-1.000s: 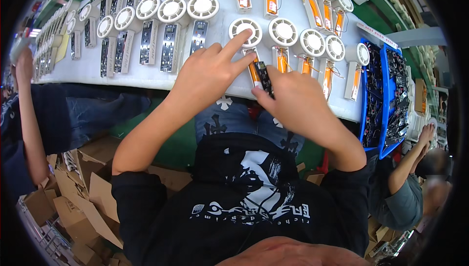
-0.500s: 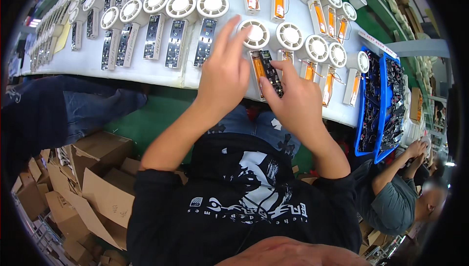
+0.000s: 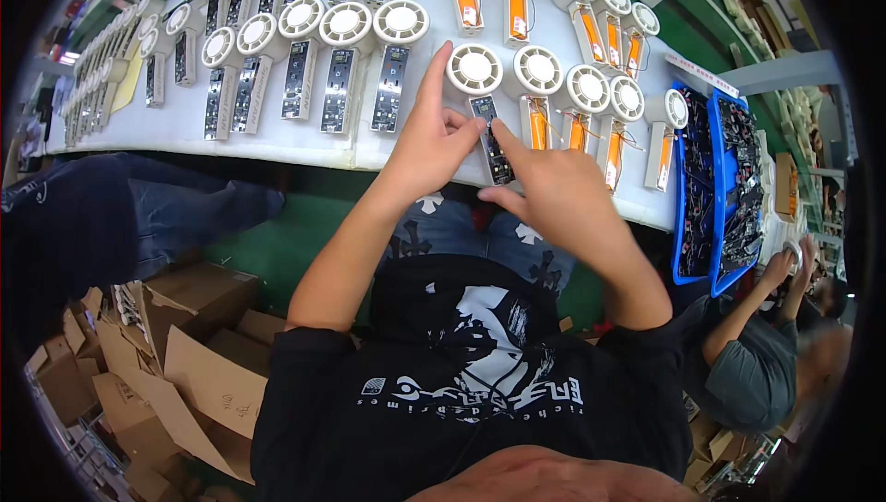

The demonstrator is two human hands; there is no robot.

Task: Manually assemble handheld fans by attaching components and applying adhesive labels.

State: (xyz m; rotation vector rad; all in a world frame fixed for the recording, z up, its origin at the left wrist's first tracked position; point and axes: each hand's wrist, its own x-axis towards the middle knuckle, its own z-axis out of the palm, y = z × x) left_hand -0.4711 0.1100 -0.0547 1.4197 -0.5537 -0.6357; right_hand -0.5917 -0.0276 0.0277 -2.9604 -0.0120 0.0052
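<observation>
In front of me lies a white device with a round slotted head (image 3: 474, 69) and a slim handle. A black circuit board (image 3: 499, 161) sits in that handle, covering the orange part inside. My left hand (image 3: 429, 147) is at the handle's left side, thumb on the board's upper part, index finger stretched up beside the head, other fingers curled. My right hand (image 3: 563, 184) touches the board with its stretched index finger. Its thumb is spread away near the handle's lower end; the other fingers are partly hidden.
Left of it stand similar devices with boards fitted (image 3: 340, 87); to the right, devices with orange cells exposed (image 3: 539, 124). Blue bins (image 3: 718, 262) of boards and wires stand at the table's right end. Cardboard boxes (image 3: 208, 377) lie lower left. A co-worker (image 3: 757, 364) sits at right.
The circuit board, earlier tilted beside the open handle in my right hand, now lies in the handle. My left hand has come down, its thumb on the board; my right index finger presses there too.
</observation>
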